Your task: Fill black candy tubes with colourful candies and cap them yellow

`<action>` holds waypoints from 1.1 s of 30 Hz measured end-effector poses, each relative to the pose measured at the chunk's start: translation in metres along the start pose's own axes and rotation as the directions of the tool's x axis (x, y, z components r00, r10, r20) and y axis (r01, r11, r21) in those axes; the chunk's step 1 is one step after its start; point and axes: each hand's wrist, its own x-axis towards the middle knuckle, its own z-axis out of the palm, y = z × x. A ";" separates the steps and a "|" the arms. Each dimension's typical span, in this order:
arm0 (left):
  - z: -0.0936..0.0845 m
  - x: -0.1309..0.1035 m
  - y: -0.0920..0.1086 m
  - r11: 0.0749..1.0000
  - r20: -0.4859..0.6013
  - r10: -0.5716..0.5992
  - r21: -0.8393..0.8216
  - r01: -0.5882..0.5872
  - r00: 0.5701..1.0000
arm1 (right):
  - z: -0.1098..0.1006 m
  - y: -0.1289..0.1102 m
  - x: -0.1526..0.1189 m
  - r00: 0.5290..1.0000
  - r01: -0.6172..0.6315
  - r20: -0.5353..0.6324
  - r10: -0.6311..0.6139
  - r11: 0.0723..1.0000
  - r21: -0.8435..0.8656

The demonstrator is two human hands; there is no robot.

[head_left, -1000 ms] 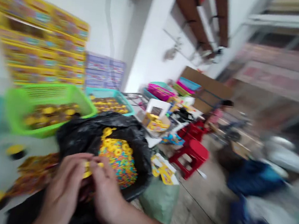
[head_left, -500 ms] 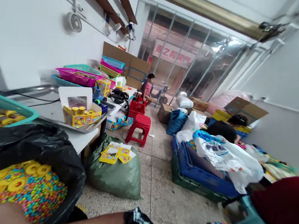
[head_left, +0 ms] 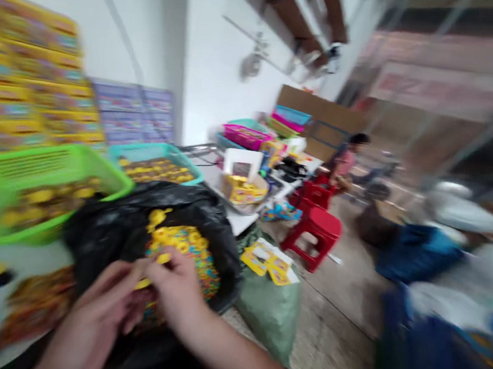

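Where the black bag (head_left: pixel 107 242) spreads wide, left hand (head_left: pixel 98 310) and right hand (head_left: pixel 180 284) — fingers curled in, holding at least one yellow piece (head_left: pixel 163 258) — meet near one green basket (head_left: pixel 36 160).

A small yellow piece (head_left: pixel 143 284) is showing as a bright sliver where the fingertips of the left hand (head_left: pixel 99 304) and right hand (head_left: pixel 178 284) are meeting, its outline blurring and mostly hiding behind them. A second yellow bit (head_left: pixel 164 258) is peeking out just above the right thumb; whether it is belonging to the same piece is staying unclear. Both are sitting at the grip's centre.
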 end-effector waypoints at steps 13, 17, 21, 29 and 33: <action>-0.022 -0.001 0.012 0.990 0.113 -0.040 -0.129 0.054 0.993 | -0.022 -0.030 -0.002 0.936 -0.209 0.305 0.178 0.975 0.073; -0.029 -0.001 0.014 0.982 0.164 -0.046 -0.176 0.076 0.985 | -0.031 -0.035 0.001 0.876 -0.311 0.422 0.234 0.943 0.123; -0.027 -0.001 0.015 0.978 0.176 -0.044 -0.194 0.079 0.983 | -0.028 -0.034 0.001 0.890 -0.316 0.373 0.264 0.945 0.086; -0.025 -0.001 0.017 0.967 0.154 -0.086 -0.225 0.120 0.984 | -0.036 -0.032 -0.005 0.896 -0.322 0.315 0.312 0.947 -0.023; -0.026 0.003 0.016 0.959 0.166 -0.045 -0.269 0.089 0.985 | -0.041 -0.025 0.003 0.899 -0.334 0.267 0.348 0.938 -0.097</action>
